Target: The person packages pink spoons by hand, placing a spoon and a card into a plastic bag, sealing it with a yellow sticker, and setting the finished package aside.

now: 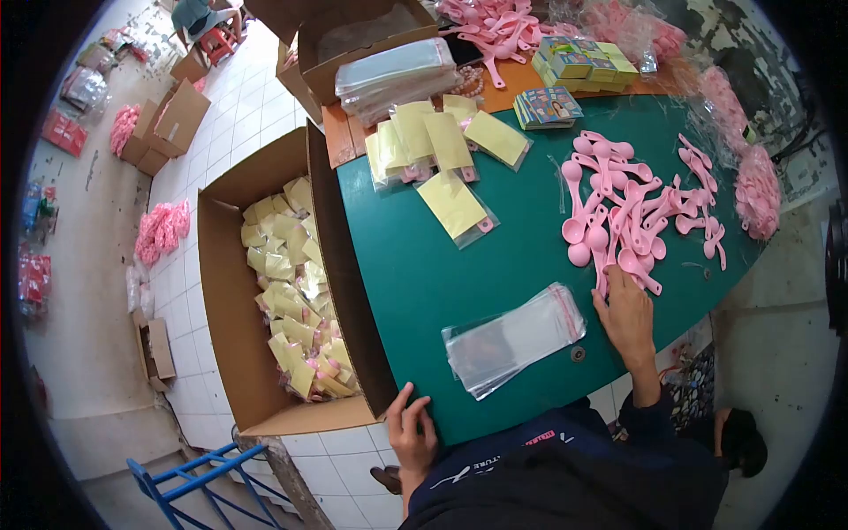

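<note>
Pink plastic spoons (618, 208) lie in a loose pile on the right of the green table (530, 265). At the near edge of this pile is my right hand (629, 318). Its fingers reach out over the spoon handles, thumb apart from the index finger. A stack of clear plastic bags (517, 340) lies flat to the left of that hand. My left hand (412, 433) rests at the table's near left edge, fingers apart and nothing in it. Farther back are several bagged packets with yellow cards (452, 205), some showing pink pieces inside.
Left of the table stands a large cardboard box (225, 353) holding many yellow-card packets. Stacks of printed cards (548, 108), more clear bags (396, 75) and pink spoons (495, 31) occupy the back. A blue metal frame (199, 481) stands at lower left. Another person (203, 16) is far back.
</note>
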A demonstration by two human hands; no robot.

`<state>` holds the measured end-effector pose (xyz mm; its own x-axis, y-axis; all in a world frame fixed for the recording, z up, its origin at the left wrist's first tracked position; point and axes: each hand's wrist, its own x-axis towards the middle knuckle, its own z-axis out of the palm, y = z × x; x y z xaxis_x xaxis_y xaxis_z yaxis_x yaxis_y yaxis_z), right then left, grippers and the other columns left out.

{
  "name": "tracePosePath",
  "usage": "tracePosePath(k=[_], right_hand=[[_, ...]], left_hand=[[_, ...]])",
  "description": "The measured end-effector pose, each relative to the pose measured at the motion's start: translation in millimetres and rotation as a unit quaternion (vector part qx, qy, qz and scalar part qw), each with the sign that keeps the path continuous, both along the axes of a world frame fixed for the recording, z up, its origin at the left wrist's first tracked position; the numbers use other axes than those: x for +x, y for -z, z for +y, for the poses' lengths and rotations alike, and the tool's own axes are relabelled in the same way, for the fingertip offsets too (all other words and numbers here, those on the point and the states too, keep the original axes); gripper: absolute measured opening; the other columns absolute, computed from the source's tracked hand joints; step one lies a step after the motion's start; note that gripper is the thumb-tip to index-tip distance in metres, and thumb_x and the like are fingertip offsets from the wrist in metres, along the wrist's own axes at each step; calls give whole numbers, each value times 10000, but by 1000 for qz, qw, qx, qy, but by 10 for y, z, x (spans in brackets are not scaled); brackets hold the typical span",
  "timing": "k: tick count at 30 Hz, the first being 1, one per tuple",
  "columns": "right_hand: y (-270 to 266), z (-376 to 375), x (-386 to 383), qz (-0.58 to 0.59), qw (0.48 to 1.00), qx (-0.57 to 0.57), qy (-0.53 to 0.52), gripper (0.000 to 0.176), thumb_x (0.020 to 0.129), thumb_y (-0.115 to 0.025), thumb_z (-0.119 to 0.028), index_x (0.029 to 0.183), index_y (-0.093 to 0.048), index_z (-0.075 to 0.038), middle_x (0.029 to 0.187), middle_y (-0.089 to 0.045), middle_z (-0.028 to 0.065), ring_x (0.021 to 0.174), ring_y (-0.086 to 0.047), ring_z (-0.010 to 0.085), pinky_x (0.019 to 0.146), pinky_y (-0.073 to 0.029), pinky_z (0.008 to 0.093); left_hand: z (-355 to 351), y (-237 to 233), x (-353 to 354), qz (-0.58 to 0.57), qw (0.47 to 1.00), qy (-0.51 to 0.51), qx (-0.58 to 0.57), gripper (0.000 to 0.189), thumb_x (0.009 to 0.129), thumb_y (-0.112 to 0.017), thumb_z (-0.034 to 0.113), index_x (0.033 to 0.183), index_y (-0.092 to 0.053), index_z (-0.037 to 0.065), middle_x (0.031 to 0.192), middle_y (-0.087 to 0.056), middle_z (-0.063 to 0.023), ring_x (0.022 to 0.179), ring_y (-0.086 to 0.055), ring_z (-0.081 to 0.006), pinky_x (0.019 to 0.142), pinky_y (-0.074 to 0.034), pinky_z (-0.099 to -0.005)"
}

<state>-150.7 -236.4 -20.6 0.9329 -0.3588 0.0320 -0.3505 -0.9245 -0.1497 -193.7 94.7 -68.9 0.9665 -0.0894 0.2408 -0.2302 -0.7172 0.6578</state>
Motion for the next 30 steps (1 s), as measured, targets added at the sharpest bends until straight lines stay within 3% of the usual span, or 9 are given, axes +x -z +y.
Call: tracePosePath(k=[5, 9, 11, 15, 17, 19, 25, 28, 30], right_hand=[[26, 79, 34, 3, 999, -39, 29, 344, 780, -641, -137, 1068, -491, -26, 933, -568, 183, 822, -592, 361, 656, -478, 442], [181, -69, -2, -74, 997, -35, 16, 369, 798, -596, -119, 1139, -502, -16, 952, -585, 200, 822, -594, 375, 667, -474, 449], [139, -173, -36, -109, 992, -1, 56, 310, 799, -612, -125, 1078, -524, -20, 897, -581, 183, 807, -597, 347, 673, -468, 427], [-113, -298, -62, -198, 970, 95, 103, 171, 818, -604, -93, 960, -566, -6, 840, -579, 166, 756, -586, 307, 658, -460, 388], [-254, -309, -87, -233, 963, 118, 69, 107, 845, -582, -60, 928, -578, 8, 844, -577, 134, 705, -562, 252, 622, -456, 327], [-312, -326, -99, -278, 955, 102, 9, 103, 854, -588, -57, 931, -581, 10, 829, -569, 104, 693, -557, 198, 611, -451, 289], [-376, -101, -54, -327, 849, 414, 16, 108, 845, -628, -56, 926, -595, 9, 807, -544, 40, 709, -534, 92, 623, -436, 228], [-292, -63, 1, -268, 877, 397, -21, 123, 823, -641, -41, 925, -595, 9, 779, -569, 61, 671, -556, 123, 620, -450, 243], [-287, -62, 26, -233, 918, 317, -54, 134, 810, -646, -36, 925, -596, 9, 763, -581, 79, 655, -570, 147, 617, -458, 260]], left_hand=[[25, -208, 388, 17, 998, 50, -44, 253, 723, -664, -16, 967, -639, 46, 1071, -585, -134, 951, -579, -287, 786, -489, -359], [-584, -393, 920, -39, 978, 206, -7, 285, 727, -707, 92, 993, -614, 51, 1071, -564, -129, 966, -563, -283, 790, -484, -365], [-911, -384, 1125, -57, 957, 285, -4, 320, 743, -709, 130, 1035, -593, 71, 1026, -559, -125, 918, -568, -285, 782, -486, -377], [-1230, -341, 1268, -19, 953, 290, 86, 344, 725, -726, 201, 1010, -574, 80, 944, -545, -102, 828, -558, -278, 714, -466, -373], [-1251, -245, 1271, -13, 950, 285, 128, 336, 724, -724, 212, 993, -567, 85, 898, -543, -87, 784, -553, -264, 688, -456, -365], [-1218, -191, 1291, 50, 944, 320, 61, 286, 736, -712, 192, 960, -569, 84, 856, -549, -75, 771, -561, -251, 675, -454, -359], [-1175, -186, 1276, 79, 946, 310, -62, 200, 762, -687, 153, 901, -576, 62, 772, -578, -73, 731, -594, -238, 638, -457, -356], [-1150, -238, 1294, 72, 947, 308, -51, 172, 778, -676, 137, 885, -569, 55, 822, -614, -80, 741, -616, -237, 633, -466, -335], [-1131, -253, 1304, 82, 947, 301, -69, 160, 795, -661, 117, 894, -556, 48, 874, -635, -88, 757, -628, -227, 636, -472, -315]])
